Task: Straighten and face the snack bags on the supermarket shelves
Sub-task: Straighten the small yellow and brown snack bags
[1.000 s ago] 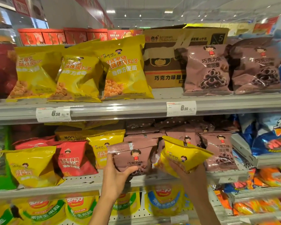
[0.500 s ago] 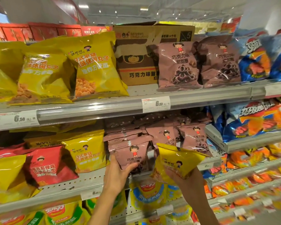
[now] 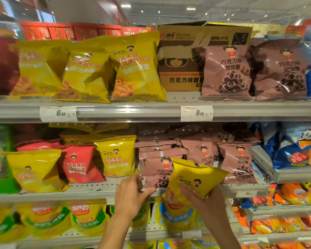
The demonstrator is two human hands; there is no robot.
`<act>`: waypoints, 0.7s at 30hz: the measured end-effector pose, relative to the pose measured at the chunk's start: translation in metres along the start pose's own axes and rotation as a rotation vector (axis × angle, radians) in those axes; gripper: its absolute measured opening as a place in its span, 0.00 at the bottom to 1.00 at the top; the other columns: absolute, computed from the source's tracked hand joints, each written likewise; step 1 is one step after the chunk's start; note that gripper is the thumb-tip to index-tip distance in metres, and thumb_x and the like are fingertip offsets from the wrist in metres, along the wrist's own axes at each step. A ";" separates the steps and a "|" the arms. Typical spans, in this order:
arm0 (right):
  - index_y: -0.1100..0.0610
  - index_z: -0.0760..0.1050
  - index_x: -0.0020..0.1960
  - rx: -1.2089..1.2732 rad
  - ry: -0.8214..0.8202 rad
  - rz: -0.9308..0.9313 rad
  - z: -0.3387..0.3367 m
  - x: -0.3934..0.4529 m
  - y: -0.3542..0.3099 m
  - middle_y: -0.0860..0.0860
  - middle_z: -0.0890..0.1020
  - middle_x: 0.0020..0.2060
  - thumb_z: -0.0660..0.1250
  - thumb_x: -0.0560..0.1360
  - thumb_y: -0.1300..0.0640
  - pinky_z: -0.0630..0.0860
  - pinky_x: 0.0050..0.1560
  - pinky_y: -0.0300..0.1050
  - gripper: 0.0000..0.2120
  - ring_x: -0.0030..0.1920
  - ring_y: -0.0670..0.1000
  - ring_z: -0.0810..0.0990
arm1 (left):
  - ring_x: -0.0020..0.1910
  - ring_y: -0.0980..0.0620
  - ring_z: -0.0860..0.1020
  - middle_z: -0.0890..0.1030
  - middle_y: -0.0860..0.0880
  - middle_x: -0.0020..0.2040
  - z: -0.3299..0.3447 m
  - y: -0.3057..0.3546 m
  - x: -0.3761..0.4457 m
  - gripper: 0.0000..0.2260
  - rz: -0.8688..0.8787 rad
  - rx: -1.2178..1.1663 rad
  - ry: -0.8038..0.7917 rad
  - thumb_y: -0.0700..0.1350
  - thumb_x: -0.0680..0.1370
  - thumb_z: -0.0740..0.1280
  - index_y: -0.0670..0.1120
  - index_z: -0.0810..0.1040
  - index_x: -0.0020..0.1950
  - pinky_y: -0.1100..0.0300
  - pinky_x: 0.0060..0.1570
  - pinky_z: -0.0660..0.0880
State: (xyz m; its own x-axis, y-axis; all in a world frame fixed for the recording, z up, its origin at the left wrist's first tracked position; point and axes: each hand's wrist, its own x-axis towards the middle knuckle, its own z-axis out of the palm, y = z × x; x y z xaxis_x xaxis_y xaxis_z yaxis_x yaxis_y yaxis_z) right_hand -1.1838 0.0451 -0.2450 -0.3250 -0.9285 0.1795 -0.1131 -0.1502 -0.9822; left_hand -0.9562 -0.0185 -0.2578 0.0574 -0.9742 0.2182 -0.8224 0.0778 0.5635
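Observation:
My right hand (image 3: pixel 204 202) grips a small yellow snack bag (image 3: pixel 194 178) from below, holding it tilted in front of the middle shelf (image 3: pixel 90 192). My left hand (image 3: pixel 131 194) holds the lower left corner of a brown chocolate-ring bag (image 3: pixel 154 169) that stands at the shelf's front. More brown bags (image 3: pixel 238 164) stand and lie stacked behind and to the right. To the left on the same shelf stand a yellow bag (image 3: pixel 117 156), a red bag (image 3: pixel 79 164) and a leaning yellow bag (image 3: pixel 34 169).
The top shelf (image 3: pixel 151 110) carries large yellow bags (image 3: pixel 138 69), a cardboard carton (image 3: pixel 181 56) and large brown bags (image 3: pixel 226 71). Blue and orange bags (image 3: pixel 298 150) fill the unit at right. Yellow-green corn snack bags (image 3: pixel 86 218) hang on the shelf below.
The view swung back to the left. My left hand slid from the brown bag's front down to its lower left corner. My right hand still holds the yellow bag, slightly lower.

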 end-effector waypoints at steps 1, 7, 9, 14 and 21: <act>0.42 0.76 0.57 -0.007 -0.018 -0.009 0.006 -0.001 -0.002 0.35 0.85 0.47 0.80 0.56 0.42 0.80 0.43 0.37 0.31 0.47 0.38 0.84 | 0.53 0.51 0.78 0.81 0.54 0.50 -0.003 -0.008 -0.004 0.24 0.004 0.036 0.022 0.70 0.68 0.70 0.54 0.78 0.54 0.53 0.54 0.74; 0.50 0.77 0.58 0.017 -0.219 -0.070 0.061 -0.007 -0.015 0.38 0.86 0.48 0.80 0.62 0.46 0.78 0.47 0.35 0.26 0.49 0.37 0.84 | 0.53 0.49 0.76 0.81 0.52 0.49 -0.029 -0.064 -0.029 0.15 0.040 0.087 0.242 0.59 0.75 0.71 0.50 0.82 0.52 0.52 0.54 0.73; 0.50 0.78 0.58 0.027 -0.279 -0.082 0.084 -0.011 -0.020 0.38 0.86 0.50 0.80 0.64 0.46 0.80 0.50 0.41 0.25 0.51 0.38 0.84 | 0.49 0.48 0.77 0.80 0.51 0.47 -0.036 -0.078 -0.034 0.10 0.065 0.127 0.324 0.55 0.75 0.72 0.49 0.83 0.50 0.50 0.50 0.74; 0.51 0.80 0.55 -0.018 -0.329 -0.123 0.144 -0.009 -0.019 0.43 0.88 0.48 0.83 0.67 0.52 0.83 0.47 0.44 0.20 0.49 0.44 0.87 | 0.48 0.46 0.76 0.79 0.49 0.46 -0.055 -0.114 -0.030 0.08 0.074 0.173 0.391 0.51 0.76 0.72 0.48 0.82 0.50 0.50 0.45 0.74; 0.51 0.77 0.57 -0.155 -0.224 -0.182 0.202 0.014 -0.009 0.48 0.85 0.50 0.83 0.66 0.54 0.79 0.57 0.47 0.24 0.53 0.49 0.84 | 0.44 0.50 0.75 0.78 0.52 0.42 -0.075 -0.144 -0.026 0.14 0.143 0.108 0.338 0.55 0.80 0.63 0.47 0.81 0.46 0.54 0.44 0.74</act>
State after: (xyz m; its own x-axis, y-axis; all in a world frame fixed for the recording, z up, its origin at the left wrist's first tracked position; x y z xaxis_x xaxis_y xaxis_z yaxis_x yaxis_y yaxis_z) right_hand -0.9971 -0.0353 -0.2449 -0.0736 -0.9455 0.3171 -0.2979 -0.2826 -0.9118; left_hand -0.7969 0.0115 -0.2853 0.1063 -0.8286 0.5497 -0.8894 0.1679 0.4251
